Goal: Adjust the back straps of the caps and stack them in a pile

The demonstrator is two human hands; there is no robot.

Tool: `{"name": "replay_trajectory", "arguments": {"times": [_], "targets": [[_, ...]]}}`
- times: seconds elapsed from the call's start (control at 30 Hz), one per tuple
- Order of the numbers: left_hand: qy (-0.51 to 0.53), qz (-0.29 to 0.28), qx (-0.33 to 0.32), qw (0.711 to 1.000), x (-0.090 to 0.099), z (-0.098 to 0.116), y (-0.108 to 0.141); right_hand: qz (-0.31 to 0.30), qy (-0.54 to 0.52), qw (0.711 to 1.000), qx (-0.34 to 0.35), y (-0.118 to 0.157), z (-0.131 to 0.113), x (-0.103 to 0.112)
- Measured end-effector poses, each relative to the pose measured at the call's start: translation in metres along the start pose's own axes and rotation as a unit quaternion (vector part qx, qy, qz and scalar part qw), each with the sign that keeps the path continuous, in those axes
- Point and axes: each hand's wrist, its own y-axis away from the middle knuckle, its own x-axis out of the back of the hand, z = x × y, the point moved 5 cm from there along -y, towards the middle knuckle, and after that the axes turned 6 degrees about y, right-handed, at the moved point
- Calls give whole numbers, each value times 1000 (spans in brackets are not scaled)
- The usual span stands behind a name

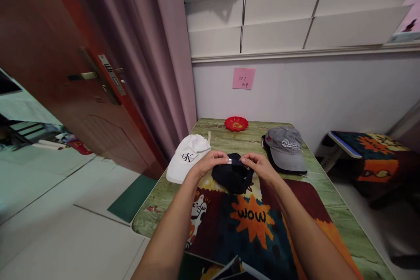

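Note:
A black cap (pixel 232 178) rests near the table's middle, partly over a patterned mat. Its strap (pixel 236 162), with a small silvery piece, is stretched between my two hands. My left hand (pixel 213 162) pinches the strap at its left end, close to the shiny piece. At the other end, the fingertips of my right hand (pixel 257 164) are closed on the strap. Left of the black cap lies a white cap (pixel 189 158) with dark letters, partly behind my left hand. To the right, a grey cap (pixel 286 146) sits on top of another dark cap whose edge shows.
A red scalloped dish (pixel 236 124) stands at the table's back. The colourful mat (pixel 226 227) covers the front of the wooden-patterned table (pixel 341 201). A stool (pixel 377 157) is at the right. An open brown door (pixel 82 74) and purple curtain (pixel 147 43) are at the left.

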Motion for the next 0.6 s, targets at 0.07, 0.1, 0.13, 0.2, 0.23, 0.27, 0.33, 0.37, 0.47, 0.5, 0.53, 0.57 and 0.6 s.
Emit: {"name": "replay_trajectory", "arguments": {"times": [0.07,0.1,0.13,0.2,0.23,0.27,0.33,0.37,0.47,0.5,0.53,0.57,0.6], "targets": [[-7,-3,1,1000,0,1,1,3,1,1000,-1,3,0,0],[-10,-3,1,1000,0,1,2,4,0,1000,-1,4,0,0],[-11,-1,1,1000,0,2,2,6,-1,1000,-1,5,0,0],[-12,2,0,1000,-1,3,3,9,-2,1000,0,6,-3,1],[-11,3,-1,1000,-1,3,3,10,1,1000,1,6,-5,1],[-9,5,-2,1000,-1,3,3,10,7,1000,3,6,-7,1],[-7,8,-3,1000,-2,4,3,-4,28,1000,7,6,-13,0],[-8,9,-3,1000,-2,5,2,-16,40,999,8,6,-15,-2],[-15,7,-9,1000,-5,6,1,-51,63,997,9,6,-21,-9],[-18,6,-11,1000,-6,6,0,-55,63,996,9,5,-22,-10],[-19,5,-13,1000,-7,5,-1,-56,59,997,9,5,-22,-12],[-20,5,-15,1000,-8,5,-2,-55,54,997,9,5,-22,-13],[-22,5,-17,1000,-8,4,-2,-52,49,997,7,4,-22,-13]]}}
